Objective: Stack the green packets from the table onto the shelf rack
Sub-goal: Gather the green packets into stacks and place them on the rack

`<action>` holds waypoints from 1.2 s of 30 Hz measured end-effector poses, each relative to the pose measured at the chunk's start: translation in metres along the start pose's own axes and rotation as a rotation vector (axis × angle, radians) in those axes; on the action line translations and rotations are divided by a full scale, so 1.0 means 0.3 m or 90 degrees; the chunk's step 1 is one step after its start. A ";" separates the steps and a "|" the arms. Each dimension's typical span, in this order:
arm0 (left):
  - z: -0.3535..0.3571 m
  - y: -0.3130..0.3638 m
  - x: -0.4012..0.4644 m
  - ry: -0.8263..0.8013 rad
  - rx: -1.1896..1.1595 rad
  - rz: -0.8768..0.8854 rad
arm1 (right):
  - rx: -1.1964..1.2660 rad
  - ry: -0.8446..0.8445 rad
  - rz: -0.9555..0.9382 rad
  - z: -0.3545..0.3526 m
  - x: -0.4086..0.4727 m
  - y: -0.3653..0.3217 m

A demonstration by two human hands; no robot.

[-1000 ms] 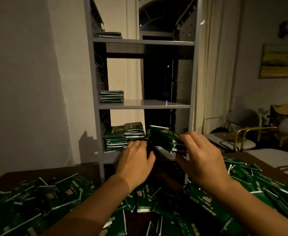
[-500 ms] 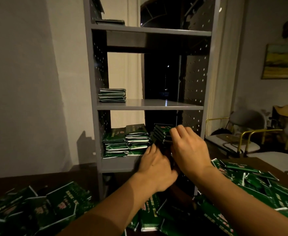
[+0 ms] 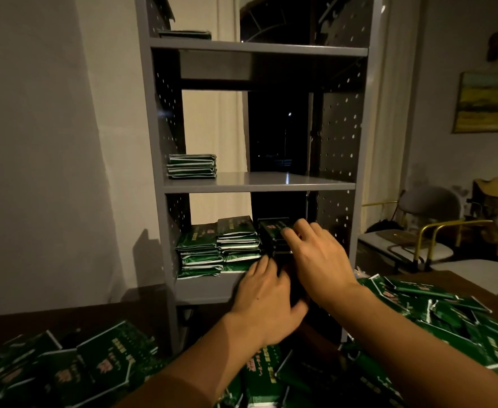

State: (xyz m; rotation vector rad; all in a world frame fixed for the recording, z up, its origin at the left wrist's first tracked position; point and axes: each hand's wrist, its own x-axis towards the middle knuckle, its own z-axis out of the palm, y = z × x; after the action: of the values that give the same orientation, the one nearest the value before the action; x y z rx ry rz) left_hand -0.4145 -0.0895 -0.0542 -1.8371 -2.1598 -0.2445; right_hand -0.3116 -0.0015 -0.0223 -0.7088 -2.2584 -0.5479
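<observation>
1. Head view: since a second ago we have carried the bundle of packets point(image 3: 272, 234) from mid-air onto the rack point(image 3: 259, 184) — bottom shelf, beside two stacks.
2. Our right hand point(image 3: 315, 260) seems clamped on it; our left hand point(image 3: 267, 301) steadies below, grip unclear.
3. Many packets remain on the table point(image 3: 142, 315).

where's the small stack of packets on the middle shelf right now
In the head view, the small stack of packets sits at the far left end of the rack's middle shelf, against the perforated left side panel, a level above the fuller stacks below.
</observation>
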 end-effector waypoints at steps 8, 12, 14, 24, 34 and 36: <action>-0.012 0.006 -0.010 -0.012 -0.016 0.024 | 0.219 -0.063 0.023 -0.032 -0.126 0.004; -0.005 0.007 -0.008 0.002 0.005 0.030 | 0.299 -0.056 0.059 0.011 -0.074 0.014; -0.007 0.008 -0.007 0.006 0.010 0.032 | 0.296 -0.064 0.066 0.026 -0.051 0.008; -0.016 0.017 -0.010 -0.015 0.020 0.031 | 0.293 -0.087 0.094 0.054 0.009 -0.007; -0.069 0.028 -0.117 -0.001 0.041 0.047 | 0.300 -0.097 0.103 -0.085 -0.105 0.004; -0.092 0.027 -0.164 0.003 0.030 0.041 | 0.309 -0.123 0.097 -0.137 -0.147 0.009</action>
State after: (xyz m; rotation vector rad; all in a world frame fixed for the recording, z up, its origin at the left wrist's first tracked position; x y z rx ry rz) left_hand -0.3966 -0.1427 -0.0449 -1.8748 -2.0808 -0.1822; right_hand -0.2631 -0.0370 -0.0263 -0.6935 -2.3554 0.1507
